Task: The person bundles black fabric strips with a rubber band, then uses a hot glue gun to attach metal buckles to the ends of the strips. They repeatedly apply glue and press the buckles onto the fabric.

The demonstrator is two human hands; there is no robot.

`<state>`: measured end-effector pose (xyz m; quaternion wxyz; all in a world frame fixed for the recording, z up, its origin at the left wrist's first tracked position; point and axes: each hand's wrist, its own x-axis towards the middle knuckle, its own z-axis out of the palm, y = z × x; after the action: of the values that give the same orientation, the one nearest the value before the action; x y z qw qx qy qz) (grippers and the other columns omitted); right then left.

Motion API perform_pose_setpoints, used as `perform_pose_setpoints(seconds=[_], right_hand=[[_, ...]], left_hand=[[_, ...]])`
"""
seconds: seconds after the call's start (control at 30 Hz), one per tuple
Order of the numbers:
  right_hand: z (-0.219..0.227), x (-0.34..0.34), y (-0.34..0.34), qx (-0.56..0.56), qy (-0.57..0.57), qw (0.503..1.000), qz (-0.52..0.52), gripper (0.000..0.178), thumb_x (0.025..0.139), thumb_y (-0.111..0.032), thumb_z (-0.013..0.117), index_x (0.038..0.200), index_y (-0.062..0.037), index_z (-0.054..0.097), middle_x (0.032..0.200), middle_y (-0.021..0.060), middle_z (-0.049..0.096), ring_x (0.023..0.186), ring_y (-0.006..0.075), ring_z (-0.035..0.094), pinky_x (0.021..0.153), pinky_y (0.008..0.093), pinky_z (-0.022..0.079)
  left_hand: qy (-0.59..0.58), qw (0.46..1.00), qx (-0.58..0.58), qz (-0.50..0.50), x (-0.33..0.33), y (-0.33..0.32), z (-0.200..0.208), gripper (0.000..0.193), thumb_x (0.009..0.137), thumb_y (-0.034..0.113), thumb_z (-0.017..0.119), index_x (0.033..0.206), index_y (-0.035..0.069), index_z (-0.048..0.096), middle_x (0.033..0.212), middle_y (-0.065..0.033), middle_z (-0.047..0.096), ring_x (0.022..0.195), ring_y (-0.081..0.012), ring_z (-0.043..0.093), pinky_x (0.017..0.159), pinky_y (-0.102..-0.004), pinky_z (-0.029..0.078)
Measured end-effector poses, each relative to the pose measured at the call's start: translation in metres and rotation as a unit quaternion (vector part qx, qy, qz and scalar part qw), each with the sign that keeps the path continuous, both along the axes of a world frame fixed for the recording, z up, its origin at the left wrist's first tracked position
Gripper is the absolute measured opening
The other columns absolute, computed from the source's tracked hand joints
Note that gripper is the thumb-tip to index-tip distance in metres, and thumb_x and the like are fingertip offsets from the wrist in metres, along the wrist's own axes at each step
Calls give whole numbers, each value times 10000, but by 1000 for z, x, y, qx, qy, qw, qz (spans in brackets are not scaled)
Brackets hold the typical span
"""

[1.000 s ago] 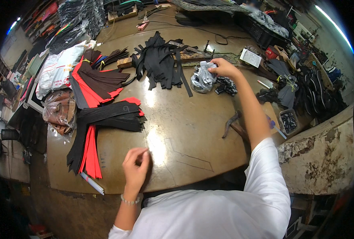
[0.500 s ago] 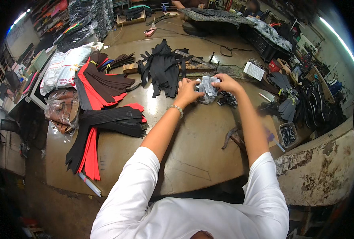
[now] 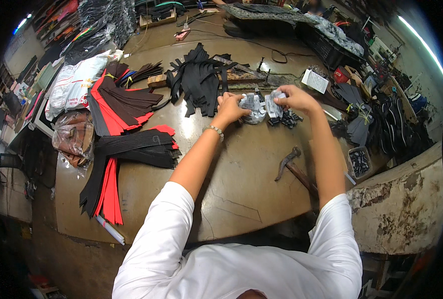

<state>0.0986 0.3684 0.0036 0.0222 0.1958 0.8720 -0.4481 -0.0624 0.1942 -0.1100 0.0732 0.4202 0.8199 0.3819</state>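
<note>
My left hand (image 3: pixel 231 108) is closed on the left side of a small round see-through container (image 3: pixel 254 117). Whitish-grey tags or small strips (image 3: pixel 252 102) fill it. Just to the right, my right hand (image 3: pixel 297 98) pinches a bundle of similar whitish-grey tags (image 3: pixel 274 103), held apart from the container. Beneath that bundle lies a small heap of black pieces (image 3: pixel 290 119) on the brown table (image 3: pixel 231 184). A hammer (image 3: pixel 294 169) rests nearer to me, left of my right forearm.
Black strips (image 3: pixel 199 79) lie beyond my left hand, beside a wooden bar (image 3: pixel 236 79). Fanned black, brown and red strips (image 3: pixel 131 149) cover the table's left. At the right stand a tub of small dark parts (image 3: pixel 359 162) and grey bundles (image 3: pixel 358 127). A black crate (image 3: pixel 326 47) is farther back.
My right hand has moved right, away from the container, with a bundle of whitish-grey tags. My left hand stays at the container. More of the hammer now shows.
</note>
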Motion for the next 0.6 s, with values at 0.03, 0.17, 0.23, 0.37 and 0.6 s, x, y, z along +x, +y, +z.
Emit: perform_pose_setpoints(seconds=[0.03,0.17,0.23,0.37,0.6], right_hand=[[-5,4,-2,14,-17,1000,13,265,879,-182,697,1071,-13,629,850,33,651,728,108,585,666,275,501],[-34,16,-10,231,-61,966,93,404,788,-238,736,1115,-17,652,1080,204,671,1006,331,639,881,397,497],[-49,20,-18,250,-40,962,104,334,812,-198,722,1069,1,644,1007,188,677,955,306,642,841,380,498],[-69,17,-40,262,-56,956,117,337,814,-197,699,1083,-1,646,1047,204,675,1008,329,642,864,400,500],[-59,16,-59,223,30,973,47,348,798,-262,740,1005,11,676,917,188,687,886,323,666,819,398,516]], left_hand=[[4,1000,10,-3,-1,0,1,669,623,435,859,1176,99,687,1187,-145,579,1172,-291,438,1016,-384,320],[25,997,64,-35,-7,-1,3,524,691,416,823,1097,100,722,1117,-156,637,1161,-287,499,1009,-414,325],[50,994,92,-43,-8,-2,4,414,735,381,797,1023,87,744,1075,-173,653,1090,-314,565,975,-413,378],[35,994,103,-24,-11,0,7,355,749,334,791,990,77,748,1047,-178,656,992,-320,610,862,-387,467],[-125,981,143,-29,-13,0,10,284,772,268,796,943,45,748,783,-85,705,734,-161,627,700,-310,483]])
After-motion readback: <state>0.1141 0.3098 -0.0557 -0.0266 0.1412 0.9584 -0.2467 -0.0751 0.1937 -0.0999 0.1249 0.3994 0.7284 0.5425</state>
